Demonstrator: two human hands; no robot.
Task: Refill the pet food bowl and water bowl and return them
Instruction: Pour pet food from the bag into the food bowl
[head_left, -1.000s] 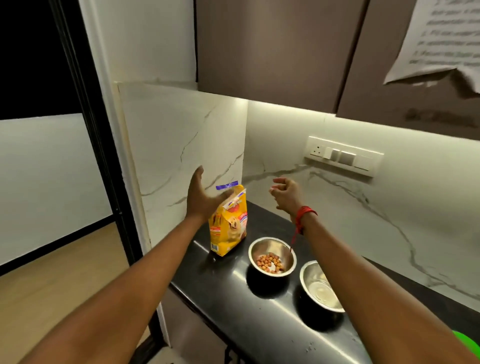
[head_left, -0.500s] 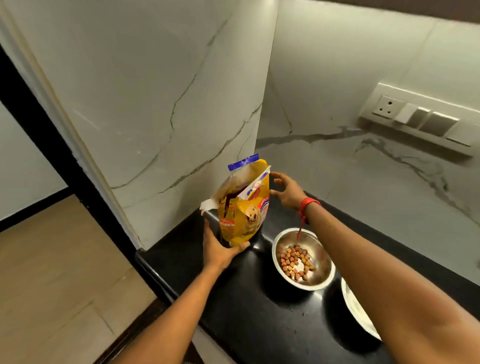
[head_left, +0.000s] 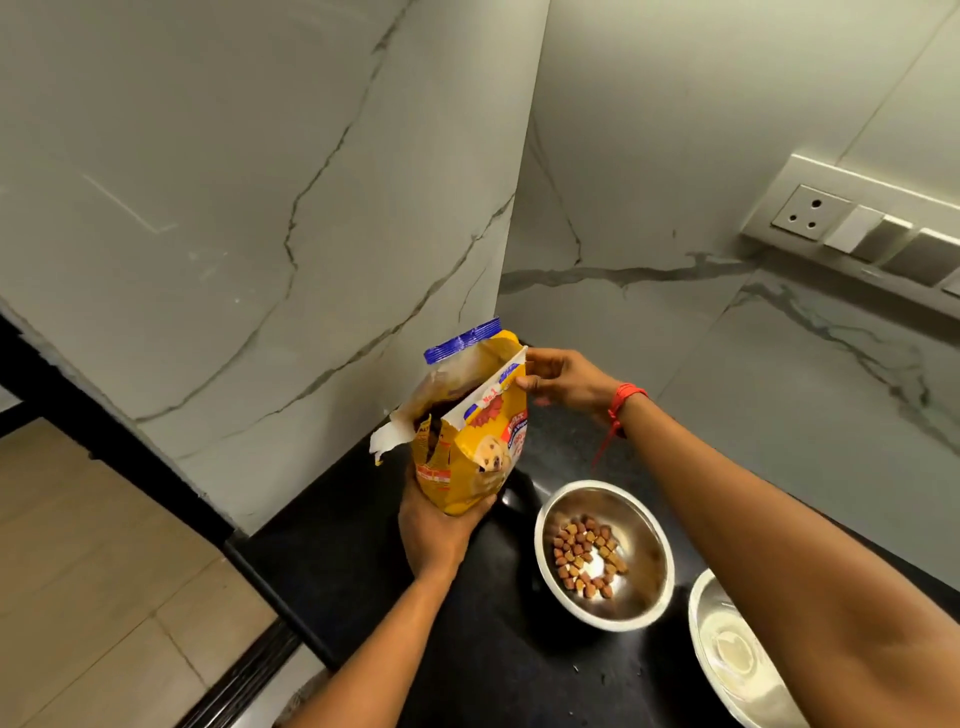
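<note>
A yellow pet food bag (head_left: 475, 447) with a torn-open top stands in the corner of the black counter (head_left: 457, 649). My left hand (head_left: 434, 525) grips the bag's base from below. Fingers and thumb of my right hand (head_left: 563, 379) pinch the bag's upper right edge. Right of the bag sits a steel food bowl (head_left: 605, 556) holding a small layer of brown kibble. A second steel bowl (head_left: 737, 660) with water is at the lower right, partly hidden by my right forearm.
Marble walls close the corner behind and left of the bag. A switch and socket panel (head_left: 852, 234) is on the back wall at right. The counter's left edge drops to a tiled floor (head_left: 104, 571).
My left hand went from the bag's top down to its base and now grips it. My right hand reached the bag's upper edge and pinches it. The view tilted down and closer.
</note>
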